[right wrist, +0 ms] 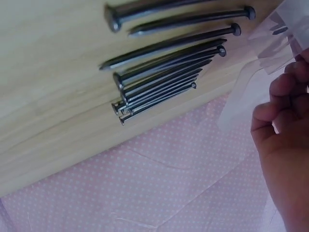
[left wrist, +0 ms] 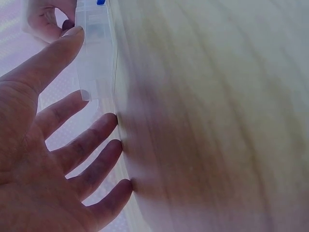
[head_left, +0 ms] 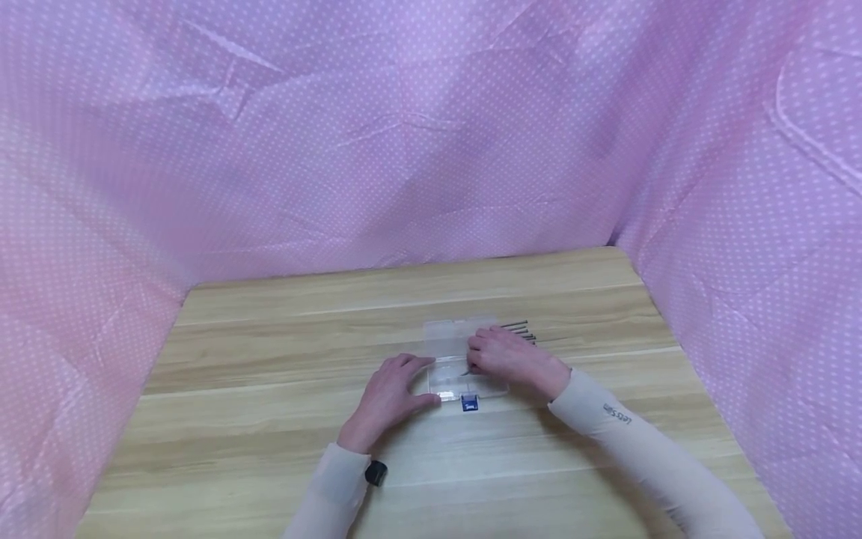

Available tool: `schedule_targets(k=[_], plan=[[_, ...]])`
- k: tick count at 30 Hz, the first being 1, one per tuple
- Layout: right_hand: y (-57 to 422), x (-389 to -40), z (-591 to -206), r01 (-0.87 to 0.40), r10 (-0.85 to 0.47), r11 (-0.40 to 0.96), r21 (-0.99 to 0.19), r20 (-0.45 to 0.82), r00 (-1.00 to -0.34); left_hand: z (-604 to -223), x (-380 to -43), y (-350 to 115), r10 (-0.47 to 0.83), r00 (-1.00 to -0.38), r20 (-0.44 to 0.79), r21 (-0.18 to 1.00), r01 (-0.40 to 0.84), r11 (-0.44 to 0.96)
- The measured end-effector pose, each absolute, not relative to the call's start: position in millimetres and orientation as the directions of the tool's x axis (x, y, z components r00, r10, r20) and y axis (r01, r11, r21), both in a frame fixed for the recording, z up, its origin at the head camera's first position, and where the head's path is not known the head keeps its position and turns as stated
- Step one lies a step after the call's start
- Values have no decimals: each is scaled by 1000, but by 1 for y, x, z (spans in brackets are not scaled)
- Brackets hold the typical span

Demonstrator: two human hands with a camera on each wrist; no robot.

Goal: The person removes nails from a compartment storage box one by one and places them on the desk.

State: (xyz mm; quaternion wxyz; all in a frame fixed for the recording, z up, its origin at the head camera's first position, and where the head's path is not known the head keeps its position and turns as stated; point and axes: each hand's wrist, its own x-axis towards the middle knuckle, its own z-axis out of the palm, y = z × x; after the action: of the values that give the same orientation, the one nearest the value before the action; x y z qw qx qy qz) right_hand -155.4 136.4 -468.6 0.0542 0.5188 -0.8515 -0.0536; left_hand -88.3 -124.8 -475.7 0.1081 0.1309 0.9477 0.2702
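Observation:
A clear plastic box lies on the table with its lid folded back on the far side. A blue latch shows at its front. My left hand holds the box at its left end between thumb and index finger, one on the front edge and one on the back. In the left wrist view, the other fingers spread down to the tabletop. My right hand is over the box with fingers curled, pinching a thin dark nail, mostly hidden by the hand.
Several steel nails lie side by side to the right of the box, heads pointing both ways. The wooden table is bordered by pink dotted cloth at the back and both sides. A dark band is on the left wrist.

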Motion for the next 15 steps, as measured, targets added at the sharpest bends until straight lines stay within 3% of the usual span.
schedule_targets(k=[8, 15], plan=[[140, -156, -470, -872, -869, 489, -25, 72, -490, -476, -86, -126, 323, -943, -85, 551, 226, 803], [136, -159, -473, -884, -879, 456, -98, 103, -465, -475, -86, -126, 326, -942, -77, 559, 230, 796]])
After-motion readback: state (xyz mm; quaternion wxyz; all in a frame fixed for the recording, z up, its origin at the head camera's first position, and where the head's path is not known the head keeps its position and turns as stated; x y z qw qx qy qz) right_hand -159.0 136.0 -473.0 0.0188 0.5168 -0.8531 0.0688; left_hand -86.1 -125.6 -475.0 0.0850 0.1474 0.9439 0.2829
